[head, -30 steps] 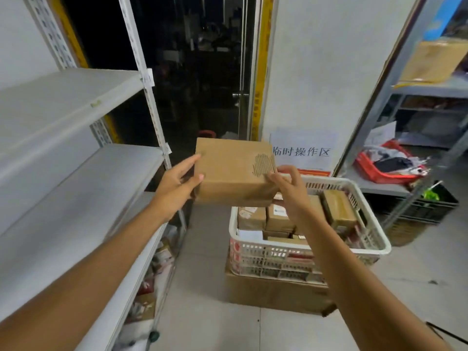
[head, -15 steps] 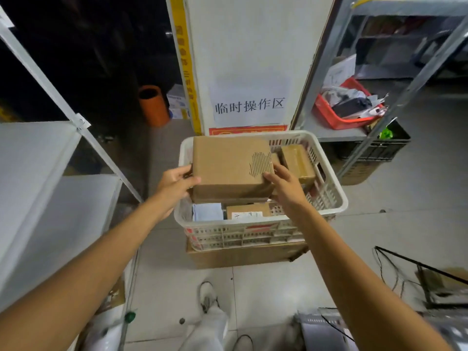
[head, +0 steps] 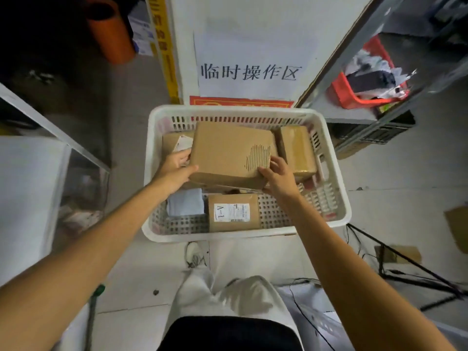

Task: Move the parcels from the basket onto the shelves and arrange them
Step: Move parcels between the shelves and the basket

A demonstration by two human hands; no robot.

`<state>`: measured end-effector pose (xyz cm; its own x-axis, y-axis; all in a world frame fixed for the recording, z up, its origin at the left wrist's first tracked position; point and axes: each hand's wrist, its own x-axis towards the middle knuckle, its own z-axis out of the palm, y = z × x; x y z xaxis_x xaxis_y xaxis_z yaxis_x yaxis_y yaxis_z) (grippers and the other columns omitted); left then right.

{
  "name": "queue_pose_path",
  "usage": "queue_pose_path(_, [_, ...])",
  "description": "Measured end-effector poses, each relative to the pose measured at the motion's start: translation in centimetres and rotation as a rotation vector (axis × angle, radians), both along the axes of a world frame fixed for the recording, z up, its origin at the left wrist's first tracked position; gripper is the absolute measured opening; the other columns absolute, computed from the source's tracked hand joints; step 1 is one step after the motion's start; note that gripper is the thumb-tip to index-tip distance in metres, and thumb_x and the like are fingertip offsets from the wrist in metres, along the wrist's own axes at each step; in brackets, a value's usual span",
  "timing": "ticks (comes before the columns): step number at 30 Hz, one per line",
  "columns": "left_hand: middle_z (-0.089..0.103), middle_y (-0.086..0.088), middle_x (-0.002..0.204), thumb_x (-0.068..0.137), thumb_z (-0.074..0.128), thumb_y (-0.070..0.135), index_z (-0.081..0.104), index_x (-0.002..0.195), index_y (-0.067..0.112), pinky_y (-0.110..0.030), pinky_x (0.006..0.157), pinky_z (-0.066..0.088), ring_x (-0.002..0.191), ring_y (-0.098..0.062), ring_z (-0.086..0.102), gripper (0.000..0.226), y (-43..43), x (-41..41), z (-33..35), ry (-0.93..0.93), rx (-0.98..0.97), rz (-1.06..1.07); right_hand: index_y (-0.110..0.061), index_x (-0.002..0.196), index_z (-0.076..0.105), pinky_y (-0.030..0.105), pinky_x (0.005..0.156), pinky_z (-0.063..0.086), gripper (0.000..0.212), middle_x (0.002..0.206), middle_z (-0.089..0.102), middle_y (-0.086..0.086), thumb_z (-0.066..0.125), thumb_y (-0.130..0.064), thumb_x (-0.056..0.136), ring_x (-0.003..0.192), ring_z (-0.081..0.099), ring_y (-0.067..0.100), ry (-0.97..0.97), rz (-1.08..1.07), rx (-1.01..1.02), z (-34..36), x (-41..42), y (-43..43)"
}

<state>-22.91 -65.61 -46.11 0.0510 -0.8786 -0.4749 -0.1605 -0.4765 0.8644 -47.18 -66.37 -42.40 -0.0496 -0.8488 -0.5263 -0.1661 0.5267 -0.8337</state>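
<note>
Your left hand and right hand grip box ends, above basket. Long axis runs hand to hand. Shelf left of basket, nearer your left hand.

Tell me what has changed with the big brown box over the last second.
The brown box has come down from up beside the shelves to low over the parcels in the white basket. Nothing was let go: the left grip still holds its left side, the right grip its right corner. The labelled parcel stays at the basket's near side.
</note>
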Motion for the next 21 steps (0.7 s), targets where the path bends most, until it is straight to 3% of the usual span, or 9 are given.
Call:
queue_pose_path(3, [0.054,0.015,0.121,0.092,0.06,0.011,0.038,0.145,0.021,-0.019,0.08,0.048,0.096,0.003,0.058,0.058,-1.0,1.5,-1.9,-0.155,-0.055,-0.065,-0.017,0.13,0.044,0.048,0.101,0.048,0.035,0.124,0.059,0.005,0.05,-0.006,0.097,0.114,0.057,0.023,-0.006,0.032,0.031,-2.4,1.7,-3.2])
queue_pose_path(6, [0.06,0.003,0.127,0.092,0.06,0.019,0.031,0.148,0.024,-0.023,0.086,0.048,0.103,-0.008,0.061,0.063,-1.8,3.1,-3.6,-0.284,-0.061,-0.083,-0.016,0.131,0.044,0.044,0.098,0.05,0.035,0.128,0.058,0.005,0.05,-0.007,0.097,0.114,0.057,0.02,-0.019,0.08,0.045,-4.7,3.5,-6.0])
queue_pose_path(10, [0.037,0.0,0.147,0.096,0.055,0.024,0.005,0.152,0.035,-0.021,0.088,0.042,0.116,-0.009,0.049,0.076,-3.3,4.0,-4.8,-0.468,-0.075,-0.113,-0.009,0.132,0.046,0.048,0.099,0.05,0.035,0.128,0.059,0.013,0.045,-0.004,0.097,0.116,0.058,0.03,0.008,0.09,0.03,-7.1,6.5,-9.8])
queue_pose_path(12, [0.022,-0.001,0.157,0.098,0.051,0.021,0.017,0.152,0.027,-0.023,0.099,0.032,0.129,-0.017,0.042,0.064,-4.3,3.9,-5.7,-0.62,-0.172,-0.14,-0.008,0.134,0.045,0.048,0.1,0.049,0.035,0.129,0.058,0.014,0.043,-0.004,0.098,0.118,0.057,0.031,0.016,0.083,0.008,-8.2,7.3,-11.2])
queue_pose_path(16, [0.008,0.001,0.161,0.1,0.041,0.027,0.043,0.142,0.018,-0.035,0.105,0.023,0.143,-0.024,0.019,0.043,-6.3,4.5,-7.1,-0.827,-0.275,-0.154,-0.007,0.13,0.045,0.051,0.101,0.047,0.032,0.131,0.055,0.016,0.042,0.0,0.098,0.119,0.055,0.034,-0.035,0.119,-0.008,-10.3,9.0,-12.7])
queue_pose_path(18, [0.011,-0.002,0.161,0.1,0.033,0.035,0.043,0.142,0.018,-0.043,0.113,0.013,0.147,-0.024,0.006,0.046,-7.3,5.0,-7.9,-0.924,-0.215,-0.306,0.0,0.133,0.043,0.05,0.1,0.048,0.035,0.131,0.054,0.017,0.045,0.0,0.098,0.117,0.056,0.031,-0.008,0.151,-0.032,-11.1,9.8,-12.9])
queue_pose_path(20, [0.015,-0.009,0.16,0.099,0.027,0.04,0.036,0.146,0.015,-0.041,0.117,0.0,0.148,-0.024,0.0,0.055,-7.5,5.6,-8.6,-1.041,-0.19,-0.461,0.001,0.136,0.041,0.05,0.099,0.049,0.039,0.13,0.055,0.018,0.048,0.0,0.098,0.116,0.058,0.031,0.012,0.193,-0.065,-11.8,10.5,-13.0])
queue_pose_path(21, [0.013,-0.009,0.16,0.098,0.026,0.041,0.032,0.148,0.014,-0.04,0.117,0.0,0.148,-0.023,0.0,0.057,-7.2,5.8,-8.8,-1.037,-0.183,-0.473,0.0,0.137,0.041,0.05,0.098,0.05,0.039,0.13,0.055,0.017,0.049,-0.001,0.098,0.117,0.058,0.032,0.02,0.212,-0.076,-12.1,10.6,-12.9])
